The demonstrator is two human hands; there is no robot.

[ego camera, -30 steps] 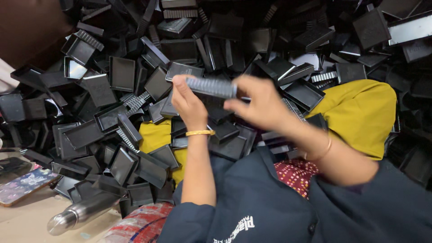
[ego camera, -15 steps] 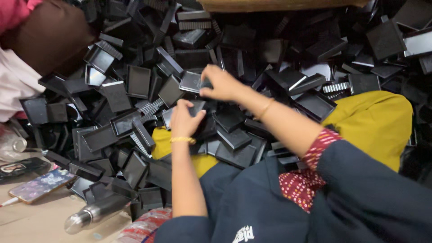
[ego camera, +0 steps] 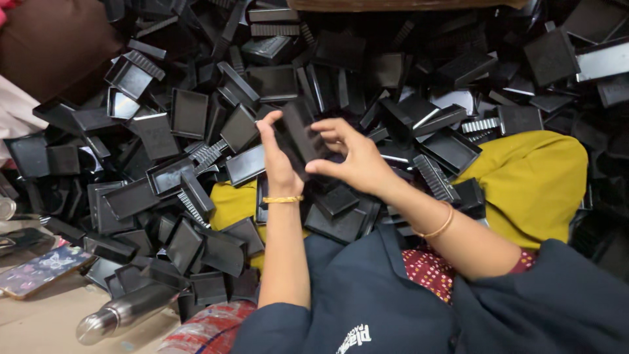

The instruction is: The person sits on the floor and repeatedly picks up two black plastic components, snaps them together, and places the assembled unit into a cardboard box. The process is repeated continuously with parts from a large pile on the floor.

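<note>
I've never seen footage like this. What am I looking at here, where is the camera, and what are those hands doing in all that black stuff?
There is no machine here, just a person working with bare hands. The one camera sits on the person's head and looks down, so you see their own arms in dark blue sleeves reaching forward.

In front of them lies a big heap of black plastic trays, shallow rectangular pieces, some with ribbed edges. Yellow cloth covers the person's lap, partly buried under the heap.

The left hand and right hand meet in the middle and together hold one black plastic piece between them. Each wrist wears a gold bangle.

At the lower left, on a pale surface, lie a metal bottle and a phone with a patterned case.
</note>
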